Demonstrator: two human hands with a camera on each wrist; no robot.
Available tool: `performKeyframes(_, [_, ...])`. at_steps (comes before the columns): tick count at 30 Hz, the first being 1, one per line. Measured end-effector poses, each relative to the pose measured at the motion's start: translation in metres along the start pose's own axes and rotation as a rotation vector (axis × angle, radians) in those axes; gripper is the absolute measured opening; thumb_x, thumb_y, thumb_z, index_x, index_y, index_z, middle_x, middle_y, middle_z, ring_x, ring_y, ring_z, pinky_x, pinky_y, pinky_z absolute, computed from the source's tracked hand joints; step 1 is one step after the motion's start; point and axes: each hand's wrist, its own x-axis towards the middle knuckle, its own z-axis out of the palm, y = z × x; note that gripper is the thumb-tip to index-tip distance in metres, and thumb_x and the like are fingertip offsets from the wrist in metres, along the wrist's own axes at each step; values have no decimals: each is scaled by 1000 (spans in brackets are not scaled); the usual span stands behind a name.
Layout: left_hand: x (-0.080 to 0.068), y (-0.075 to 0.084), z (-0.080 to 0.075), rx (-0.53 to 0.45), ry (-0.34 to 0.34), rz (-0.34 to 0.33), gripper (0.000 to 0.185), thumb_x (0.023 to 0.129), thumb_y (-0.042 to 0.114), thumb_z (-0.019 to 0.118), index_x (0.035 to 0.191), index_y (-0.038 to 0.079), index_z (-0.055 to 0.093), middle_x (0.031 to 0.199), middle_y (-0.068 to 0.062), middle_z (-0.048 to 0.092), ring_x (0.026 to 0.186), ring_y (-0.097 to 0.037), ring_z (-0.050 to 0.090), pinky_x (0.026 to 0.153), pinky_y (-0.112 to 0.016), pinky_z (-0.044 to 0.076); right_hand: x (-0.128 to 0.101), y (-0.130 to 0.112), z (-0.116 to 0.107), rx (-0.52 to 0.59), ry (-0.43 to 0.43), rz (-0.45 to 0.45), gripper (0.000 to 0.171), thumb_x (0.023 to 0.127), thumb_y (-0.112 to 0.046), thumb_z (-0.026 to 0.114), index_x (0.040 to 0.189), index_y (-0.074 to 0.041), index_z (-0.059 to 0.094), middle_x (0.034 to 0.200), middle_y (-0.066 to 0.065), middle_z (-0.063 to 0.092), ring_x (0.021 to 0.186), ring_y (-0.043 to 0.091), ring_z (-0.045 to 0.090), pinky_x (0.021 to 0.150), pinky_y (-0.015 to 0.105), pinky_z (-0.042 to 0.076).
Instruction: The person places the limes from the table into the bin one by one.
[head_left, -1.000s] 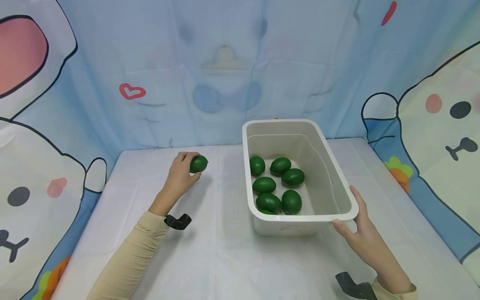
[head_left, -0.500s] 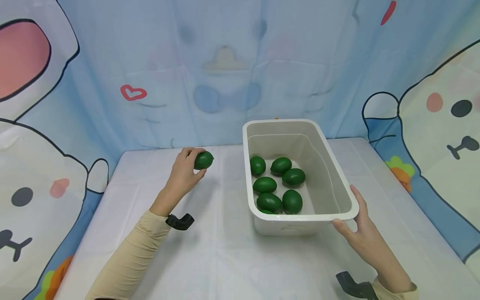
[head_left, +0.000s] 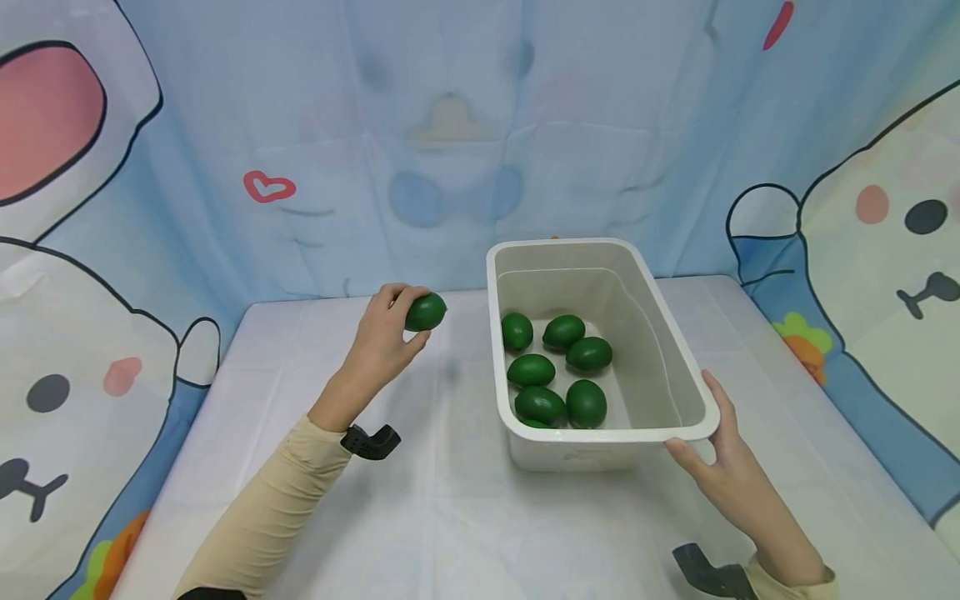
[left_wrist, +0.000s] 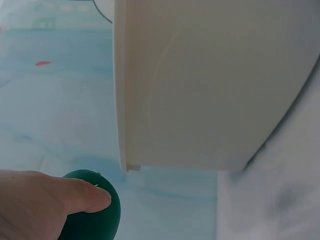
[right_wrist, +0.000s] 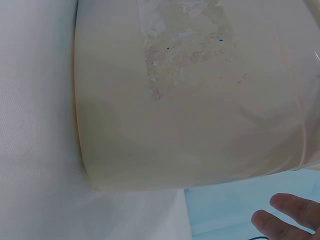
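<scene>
My left hand (head_left: 378, 346) pinches a dark green lime (head_left: 427, 312) between thumb and fingers, raised above the cloth to the left of a white plastic bin (head_left: 501, 333). In the left wrist view the thumb (left_wrist: 90, 199) lies across the lime, and the bin's wall (left_wrist: 200, 100) rises close by. Several more limes (head_left: 589, 354) lie on the bin's floor, mostly along its left side. My right hand (head_left: 723, 467) holds the bin's near right corner, thumb at the front rim and fingers along the right side. The right wrist view shows its fingertips (right_wrist: 285, 220) beside the bin.
A white cloth (head_left: 450, 533) covers the table. Behind it and at both sides hangs a blue curtain (head_left: 337, 125) printed with cartoon animals. Black straps with dark mounts (head_left: 371, 442) sit on both wrists.
My left hand has carried the lime up and to the right, closer to the bin. The right hand and the bin stay where they were.
</scene>
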Motion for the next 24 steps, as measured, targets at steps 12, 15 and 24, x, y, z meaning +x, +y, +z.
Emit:
performKeyframes(12, [8, 24, -4, 15, 22, 107, 53, 81, 11, 74, 129, 10, 52, 128, -17, 48, 115, -34, 50, 93, -46, 49, 1, 1, 0, 13, -1, 4, 104, 85, -7, 68, 152, -28, -9, 154, 24, 15, 130, 57, 26, 84, 79, 27])
performKeyframes(15, [10, 29, -5, 23, 34, 137, 53, 81, 11, 74, 129, 10, 52, 127, -17, 48, 114, -34, 51, 93, -45, 49, 1, 1, 0, 4, -2, 7, 104, 86, -7, 67, 152, -28, -10, 154, 25, 15, 130, 56, 27, 84, 79, 28])
performKeyframes(24, [17, 48, -1, 2, 49, 195, 51, 81, 12, 74, 128, 10, 53, 127, -16, 49, 112, -32, 52, 92, -42, 50, 1, -1, 0, -1, 1, 9, 103, 86, -9, 67, 152, -28, -10, 154, 24, 16, 129, 57, 27, 83, 79, 29])
